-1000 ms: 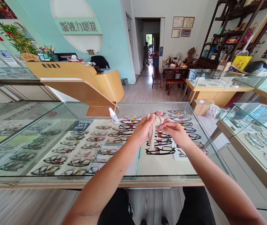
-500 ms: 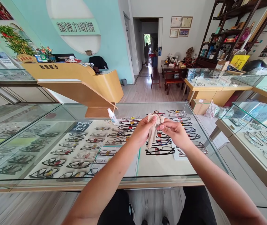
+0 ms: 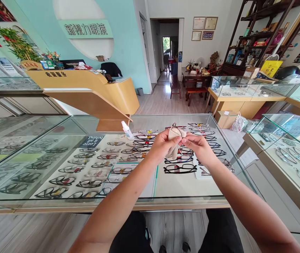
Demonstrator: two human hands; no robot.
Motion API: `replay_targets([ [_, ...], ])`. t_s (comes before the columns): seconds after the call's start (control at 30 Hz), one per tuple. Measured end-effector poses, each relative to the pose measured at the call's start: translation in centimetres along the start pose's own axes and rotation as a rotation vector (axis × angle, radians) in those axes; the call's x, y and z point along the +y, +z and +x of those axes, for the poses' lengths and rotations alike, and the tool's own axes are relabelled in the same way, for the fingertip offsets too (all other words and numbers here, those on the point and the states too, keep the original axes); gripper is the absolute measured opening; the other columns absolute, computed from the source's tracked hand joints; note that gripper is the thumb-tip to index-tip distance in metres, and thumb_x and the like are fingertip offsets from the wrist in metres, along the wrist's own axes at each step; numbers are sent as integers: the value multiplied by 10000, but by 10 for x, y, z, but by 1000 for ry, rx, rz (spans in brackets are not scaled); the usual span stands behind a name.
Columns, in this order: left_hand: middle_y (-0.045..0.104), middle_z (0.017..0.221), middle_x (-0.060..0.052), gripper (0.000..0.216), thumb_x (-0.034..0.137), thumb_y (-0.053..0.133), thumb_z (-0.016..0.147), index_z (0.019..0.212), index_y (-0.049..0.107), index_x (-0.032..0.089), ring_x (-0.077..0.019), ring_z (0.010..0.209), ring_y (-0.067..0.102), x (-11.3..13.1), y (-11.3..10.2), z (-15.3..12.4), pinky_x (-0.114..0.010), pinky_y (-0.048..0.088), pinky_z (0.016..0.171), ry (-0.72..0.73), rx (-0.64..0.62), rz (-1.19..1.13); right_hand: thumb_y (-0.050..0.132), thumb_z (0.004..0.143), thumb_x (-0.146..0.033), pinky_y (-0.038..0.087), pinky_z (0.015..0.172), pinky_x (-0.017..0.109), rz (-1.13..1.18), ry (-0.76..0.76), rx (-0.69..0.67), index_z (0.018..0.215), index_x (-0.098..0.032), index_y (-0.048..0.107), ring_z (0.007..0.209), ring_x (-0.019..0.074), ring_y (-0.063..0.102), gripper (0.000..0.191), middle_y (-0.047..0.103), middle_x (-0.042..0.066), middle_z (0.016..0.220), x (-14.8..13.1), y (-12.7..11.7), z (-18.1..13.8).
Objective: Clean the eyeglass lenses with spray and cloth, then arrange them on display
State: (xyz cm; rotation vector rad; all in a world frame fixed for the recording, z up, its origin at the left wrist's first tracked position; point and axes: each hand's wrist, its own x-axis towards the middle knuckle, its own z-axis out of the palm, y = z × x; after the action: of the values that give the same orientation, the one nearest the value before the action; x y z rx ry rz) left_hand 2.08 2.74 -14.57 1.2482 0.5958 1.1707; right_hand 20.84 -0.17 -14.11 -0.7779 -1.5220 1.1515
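Observation:
Above the glass display case (image 3: 192, 201), my left hand (image 3: 162, 144) is closed on a beige cleaning cloth (image 3: 175, 133), its thumb pressing the cloth against a pair of eyeglasses (image 3: 174, 125). My right hand (image 3: 197, 144) meets it at the right, thumb and fingers pinched on the eyeglasses. Cloth and fingers cover most of the eyeglasses; only a thin dark part of the frame shows at the top. A loose end of the cloth hangs below my left hand. Left of my hands, a white spray bottle (image 3: 127, 130) stands on the glass.
Rows of eyeglass frames (image 3: 90, 183) lie inside the case, with a dark printed card (image 3: 91, 141) among them. Another glass case (image 3: 292, 154) stands at the right. Beyond are a wooden counter (image 3: 118, 95), a table with benches (image 3: 196, 90), and a distant person (image 3: 166, 61) in the doorway.
My left thumb has shifted right and down, towards my right fingertips. The cloth is now folded over more of the eyeglasses, and its hanging end is shorter. The distant person has bent over.

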Motion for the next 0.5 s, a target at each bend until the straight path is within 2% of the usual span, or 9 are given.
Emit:
replay_targets([
  [0.17,699,709,-8,454,576,944,804,904,771,169,-125,611,589,-1,8,-5,-263,478,624,102,108,90,801,917,-678,486,870,377,-4,41,-63,844,-250,864,905,223,607,438,671,40,906,-1,6,-3],
  [0.3,702,728,-30,504,670,834,891,851,739,176,-137,643,584,-4,10,-8,-278,468,642,160,212,176,787,926,-683,480,880,370,5,18,-84,867,-246,868,914,221,608,448,656,38,922,0,11,-6],
  [0.37,724,769,-53,540,709,758,939,855,744,176,-154,672,603,-4,7,-7,-295,483,662,149,199,170,788,941,-647,475,894,363,28,28,-74,869,-252,870,922,215,604,410,662,36,938,0,11,-7],
  [0.5,736,829,-69,542,710,748,942,919,772,168,-199,747,660,-2,-8,-2,-330,537,738,37,41,81,793,962,-568,459,958,354,105,81,-19,843,-258,861,969,214,617,339,686,26,953,-5,5,-8],
])
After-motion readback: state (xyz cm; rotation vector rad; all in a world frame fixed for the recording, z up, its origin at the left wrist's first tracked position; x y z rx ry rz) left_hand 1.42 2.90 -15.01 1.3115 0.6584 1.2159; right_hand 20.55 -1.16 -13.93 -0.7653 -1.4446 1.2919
